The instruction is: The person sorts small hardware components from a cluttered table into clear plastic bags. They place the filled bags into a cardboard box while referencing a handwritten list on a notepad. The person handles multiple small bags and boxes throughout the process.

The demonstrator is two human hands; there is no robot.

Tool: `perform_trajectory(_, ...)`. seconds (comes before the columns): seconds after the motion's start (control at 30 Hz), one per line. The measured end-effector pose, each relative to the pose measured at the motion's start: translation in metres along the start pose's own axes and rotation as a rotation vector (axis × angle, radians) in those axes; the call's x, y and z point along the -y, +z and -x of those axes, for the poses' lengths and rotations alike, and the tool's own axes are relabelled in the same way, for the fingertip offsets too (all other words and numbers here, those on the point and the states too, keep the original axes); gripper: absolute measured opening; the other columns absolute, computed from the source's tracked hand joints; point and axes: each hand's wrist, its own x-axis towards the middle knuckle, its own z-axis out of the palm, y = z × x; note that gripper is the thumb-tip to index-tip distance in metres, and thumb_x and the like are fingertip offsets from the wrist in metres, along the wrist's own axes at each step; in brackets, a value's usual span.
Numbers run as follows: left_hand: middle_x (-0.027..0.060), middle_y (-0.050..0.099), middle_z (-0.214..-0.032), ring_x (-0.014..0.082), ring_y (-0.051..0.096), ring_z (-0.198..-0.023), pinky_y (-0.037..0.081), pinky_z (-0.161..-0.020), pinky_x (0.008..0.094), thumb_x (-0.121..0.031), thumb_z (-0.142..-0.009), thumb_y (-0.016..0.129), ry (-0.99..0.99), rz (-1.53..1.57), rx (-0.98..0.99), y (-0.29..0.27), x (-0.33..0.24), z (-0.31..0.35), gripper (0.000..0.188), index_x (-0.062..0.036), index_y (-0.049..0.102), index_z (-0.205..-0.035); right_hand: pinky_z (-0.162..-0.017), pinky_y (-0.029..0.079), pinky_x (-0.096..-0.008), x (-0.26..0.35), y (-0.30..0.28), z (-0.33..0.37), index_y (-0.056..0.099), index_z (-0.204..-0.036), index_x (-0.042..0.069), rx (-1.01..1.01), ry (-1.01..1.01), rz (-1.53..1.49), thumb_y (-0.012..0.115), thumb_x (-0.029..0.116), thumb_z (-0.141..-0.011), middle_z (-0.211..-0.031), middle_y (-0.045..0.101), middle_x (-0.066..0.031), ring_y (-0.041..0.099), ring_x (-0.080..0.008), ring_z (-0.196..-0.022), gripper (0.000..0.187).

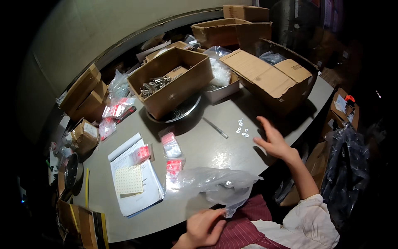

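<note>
At the table's front edge my left hand [204,227] is closed, its fingertips pinching the lower corner of a clear plastic bag [219,182]. The bag lies crumpled across the edge, partly over my lap. Further right, my right hand [273,141] is over the tabletop with thumb and forefinger apart, holding nothing visible. Just left of its fingertips lie several small white rings [242,128], like washers, loosely grouped. A thin metal rod or pen [215,127] rests to their left. Small zip bags with red and white print [171,145] lie left of the plastic bag.
A cardboard box of metal parts [170,79] sits on a steel bowl [182,116]. A larger flapped carton [269,79] stands at the back right. On the left lie a notepad [139,182] with a sticker sheet [129,180], and cartons [85,135] along the edge.
</note>
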Motion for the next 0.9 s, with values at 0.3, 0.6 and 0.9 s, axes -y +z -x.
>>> perform_trajectory(0.3, 0.0367, 0.054, -0.139, 0.0544, 0.058, -0.121, 0.05, -0.104, 0.0505, -0.025, -0.101, 0.068, -0.289, 0.03, 0.245, 0.072, 0.028, -0.005, 0.056, 0.007, 0.051, -0.144, -0.125, 0.03, -0.0455, -0.038, 0.045, -0.049, 0.036, -0.152, -0.012, 0.116, -0.277, 0.139, 0.063, 0.04, -0.102, -0.16, 0.037, -0.0343, 0.035, -0.0452, -0.151, 0.077)
perform_trajectory(0.6, 0.0155, 0.067, -0.141, 0.0279, 0.062, -0.132, 0.044, -0.115, 0.0369, -0.012, -0.107, 0.056, -0.446, 0.912, 0.427, 0.103, 0.017, -0.022, 0.032, 0.0033, 0.068, -0.133, -0.122, 0.034, -0.0489, -0.009, 0.045, -0.028, 0.053, -0.135, -0.006, 0.239, -0.506, 0.116, 0.056, 0.025, -0.105, -0.152, 0.049, -0.0292, 0.043, -0.0443, -0.144, 0.043)
perform_trajectory(0.9, 0.0166, 0.044, -0.162, 0.0295, 0.042, -0.151, 0.032, -0.128, 0.0441, -0.029, -0.114, 0.037, -0.751, 2.514, 0.079, 0.238, 0.079, 0.001, 0.052, 0.0002, 0.04, -0.157, -0.122, 0.035, -0.0496, 0.031, 0.057, 0.064, 0.054, -0.142, -0.006, 0.134, -0.379, 0.127, 0.057, 0.025, -0.108, -0.152, 0.052, -0.0264, 0.046, -0.044, -0.144, 0.046)
